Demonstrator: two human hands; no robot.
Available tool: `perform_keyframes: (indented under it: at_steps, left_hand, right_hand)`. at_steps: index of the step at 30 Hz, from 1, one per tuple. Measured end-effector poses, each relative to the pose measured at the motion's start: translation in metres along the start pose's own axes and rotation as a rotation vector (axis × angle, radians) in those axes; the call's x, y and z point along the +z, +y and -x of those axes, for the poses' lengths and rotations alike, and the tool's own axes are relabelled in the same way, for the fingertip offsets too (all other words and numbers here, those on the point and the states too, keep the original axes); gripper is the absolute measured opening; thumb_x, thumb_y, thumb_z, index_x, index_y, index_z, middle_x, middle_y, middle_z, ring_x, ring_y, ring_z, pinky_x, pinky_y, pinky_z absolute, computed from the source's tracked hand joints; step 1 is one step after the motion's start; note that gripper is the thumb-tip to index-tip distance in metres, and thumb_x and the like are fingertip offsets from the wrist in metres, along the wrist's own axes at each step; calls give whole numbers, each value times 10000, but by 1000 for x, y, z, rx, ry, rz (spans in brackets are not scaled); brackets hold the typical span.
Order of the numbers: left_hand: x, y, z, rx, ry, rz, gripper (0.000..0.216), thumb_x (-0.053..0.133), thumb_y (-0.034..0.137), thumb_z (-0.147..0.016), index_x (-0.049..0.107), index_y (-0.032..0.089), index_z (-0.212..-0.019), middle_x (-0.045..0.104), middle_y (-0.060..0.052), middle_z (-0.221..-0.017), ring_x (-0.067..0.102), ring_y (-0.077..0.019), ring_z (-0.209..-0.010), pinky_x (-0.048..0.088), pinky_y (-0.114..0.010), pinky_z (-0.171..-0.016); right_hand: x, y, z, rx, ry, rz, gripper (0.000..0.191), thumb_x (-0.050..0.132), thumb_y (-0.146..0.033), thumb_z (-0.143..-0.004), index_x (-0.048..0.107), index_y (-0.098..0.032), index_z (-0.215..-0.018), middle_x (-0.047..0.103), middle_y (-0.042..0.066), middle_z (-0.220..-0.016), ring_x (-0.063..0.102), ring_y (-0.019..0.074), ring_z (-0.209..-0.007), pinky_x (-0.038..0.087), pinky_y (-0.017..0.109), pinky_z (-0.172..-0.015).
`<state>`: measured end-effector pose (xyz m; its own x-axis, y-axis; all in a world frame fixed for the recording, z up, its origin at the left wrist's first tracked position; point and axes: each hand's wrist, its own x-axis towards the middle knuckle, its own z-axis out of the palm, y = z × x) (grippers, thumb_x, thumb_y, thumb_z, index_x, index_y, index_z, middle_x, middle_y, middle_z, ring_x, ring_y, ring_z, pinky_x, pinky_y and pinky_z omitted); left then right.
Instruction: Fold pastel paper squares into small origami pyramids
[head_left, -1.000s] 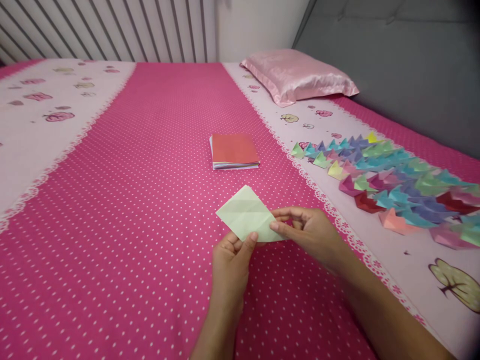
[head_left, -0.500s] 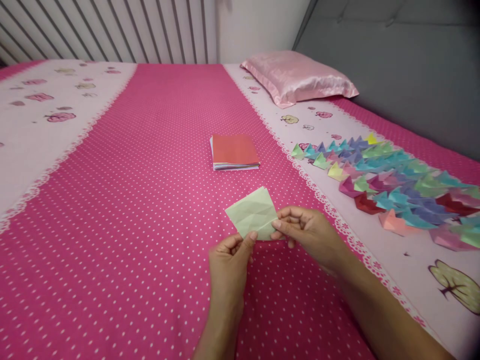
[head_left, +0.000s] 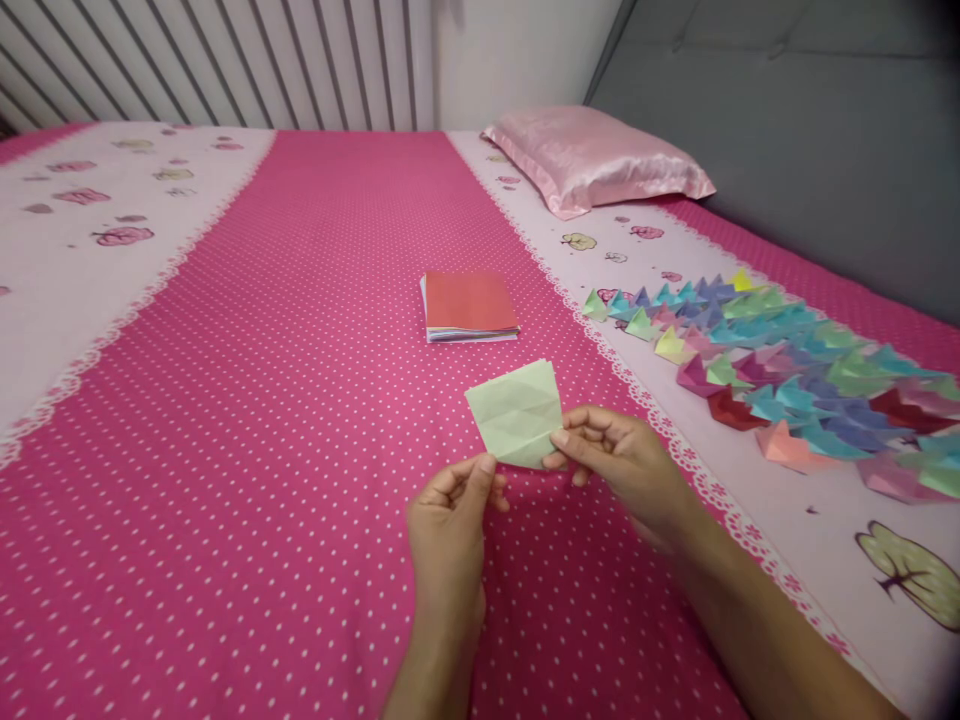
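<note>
A pale green sheet of origami paper (head_left: 519, 412), folded and marked with creases, is held up above the bed. My right hand (head_left: 611, 450) pinches its right edge near the lower corner between thumb and fingers. At the lower left corner, my left hand (head_left: 454, 500) is closed with thumb against index finger, gripping the paper's tip. Just beyond the paper lies a square stack of coloured paper (head_left: 471, 302) with an orange-red sheet on top.
Rows of small folded paper boats (head_left: 787, 390) in many colours stand on the right side of the bed. A pink satin pillow (head_left: 596, 160) lies farther back, beside a grey headboard (head_left: 795, 130). A pink dotted bedsheet (head_left: 225, 450) spreads under everything.
The green paper has shifted slightly up and to the right and turned a little. My left thumb has slid from its lower edge to the lower left corner.
</note>
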<state>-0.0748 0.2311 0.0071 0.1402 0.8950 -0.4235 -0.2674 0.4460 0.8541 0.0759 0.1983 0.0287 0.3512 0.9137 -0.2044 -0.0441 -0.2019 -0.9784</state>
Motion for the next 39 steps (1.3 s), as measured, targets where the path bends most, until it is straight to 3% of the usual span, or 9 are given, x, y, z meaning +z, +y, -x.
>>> perform_keyframes:
  at_steps: [4,9,13,17,22,28,31,35,39]
  left_hand:
    - [0,5,1,14,-47,43,269,624,377,-765,662,130,-865,669,-24,-647,568,-91,-536,461,-217,-590]
    - [1,14,7,-102,-299,172,531,386,538,-859,554,147,-1175,711,-81,-724,630,-162,-546,495,-313,-643]
    - [2,16,8,-181,-368,270,534,451,587,-803,663,137,-997,714,-121,-896,653,-195,-655,501,-314,-622]
    - [1,12,9,-257,-325,175,413,601,515,-736,714,126,-815,709,-99,-743,621,-175,-613,470,-277,-575]
    - [0,9,7,-198,-240,101,327,703,305,-688,702,169,-986,719,-71,-803,609,-140,-625,451,-238,-576]
    - [-3,6,1,-51,-159,157,387,631,255,-755,634,235,-1141,655,-61,-1141,614,-177,-965,472,-258,-803]
    - [-4,3,-1,-43,-161,194,432,614,212,-755,601,241,-1186,655,-58,-1139,618,-168,-956,476,-263,-829]
    - [-4,5,-1,-62,-165,219,482,608,164,-741,577,234,-1216,682,-52,-1057,633,-145,-876,500,-232,-768]
    - [-1,10,1,-99,-159,262,490,613,125,-701,607,216,-1182,653,-60,-1131,622,-156,-935,504,-222,-779]
  right_hand:
    - [-1,3,-3,-41,24,-32,270,708,-391,-702,587,-170,-800,675,21,-695,619,113,-584,475,201,-519]
    - [-4,7,-6,-182,-111,-13,168,643,-343,-780,615,-198,-859,684,44,-852,653,155,-777,512,247,-642]
    - [-6,11,-7,-253,-254,-3,104,623,-311,-802,629,-214,-839,669,60,-985,632,174,-900,510,280,-727]
    - [-6,15,-7,-259,-284,36,106,556,-288,-852,631,-215,-834,544,73,-1258,601,181,-1001,506,279,-728]
    - [-5,13,-7,-332,-238,115,184,531,-239,-865,637,-259,-1013,374,56,-1417,514,217,-1155,519,289,-754]
    - [-11,15,-12,-380,-251,162,270,536,-198,-852,640,-303,-1078,422,36,-1387,472,225,-1210,509,343,-859]
    - [-14,17,-15,-410,-269,189,282,536,-182,-845,649,-313,-1068,487,40,-1333,406,236,-1271,466,396,-934]
    - [-14,17,-15,-443,-326,283,356,541,-133,-817,637,-323,-1102,453,32,-1364,362,238,-1302,412,435,-996]
    - [-8,19,-13,-469,-315,351,338,570,-153,-808,653,-320,-1089,433,38,-1369,389,251,-1283,399,443,-1014]
